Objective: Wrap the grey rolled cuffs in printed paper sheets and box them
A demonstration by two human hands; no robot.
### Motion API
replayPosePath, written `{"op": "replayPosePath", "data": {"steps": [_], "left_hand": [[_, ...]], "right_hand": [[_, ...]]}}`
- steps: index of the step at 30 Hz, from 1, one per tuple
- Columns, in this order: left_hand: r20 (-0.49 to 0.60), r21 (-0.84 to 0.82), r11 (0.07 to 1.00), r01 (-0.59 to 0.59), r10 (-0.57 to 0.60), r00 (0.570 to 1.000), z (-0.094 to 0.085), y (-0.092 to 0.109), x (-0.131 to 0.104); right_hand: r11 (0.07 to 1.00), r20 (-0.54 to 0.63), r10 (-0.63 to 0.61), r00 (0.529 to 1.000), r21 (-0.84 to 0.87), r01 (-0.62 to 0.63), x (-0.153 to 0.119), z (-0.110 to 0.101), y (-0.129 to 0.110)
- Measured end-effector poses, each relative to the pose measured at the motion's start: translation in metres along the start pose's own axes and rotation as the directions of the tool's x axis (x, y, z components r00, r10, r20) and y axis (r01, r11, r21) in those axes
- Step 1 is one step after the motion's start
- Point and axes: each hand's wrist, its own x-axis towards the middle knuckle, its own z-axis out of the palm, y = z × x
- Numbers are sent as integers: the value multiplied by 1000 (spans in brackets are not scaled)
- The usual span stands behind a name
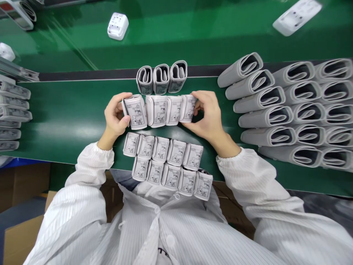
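Observation:
My left hand (118, 114) is closed around the left end of a short row of rolled grey cuffs, thumb in front and fingers behind. The leftmost rolled cuff (135, 112) tilts slightly and stands a little apart from its neighbour. At the other end, my right hand (206, 116) grips the rightmost rolled cuff (188, 108), some of its fingers hidden behind it. Between them sit two more rolled cuffs (156, 111). Printed line drawings of a person face me. Nearer my body lie two rows of similar cuffs (160, 149), and three rolled cuffs (161, 79) stand behind.
Larger stacks of rolled cuffs (264, 101) fill the right side of the green bench (74, 125). More cuffs (13, 103) are piled at the left edge. White sockets (118, 26) are on the green surface beyond. Cardboard boxes (23, 235) are below left.

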Motion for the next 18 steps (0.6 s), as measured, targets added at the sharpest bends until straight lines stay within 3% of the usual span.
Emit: {"op": "replayPosePath", "data": {"steps": [9,18], "left_hand": [[69,30,998,49,-51,996,-2,-8,-1],[189,70,996,-46,32,982,-5,-20,-3]], "right_hand": [[1000,-54,-1,999,-12,1,2,-4,-6],[996,-55,-16,998,-84,11,-1,-2,-2]]}}
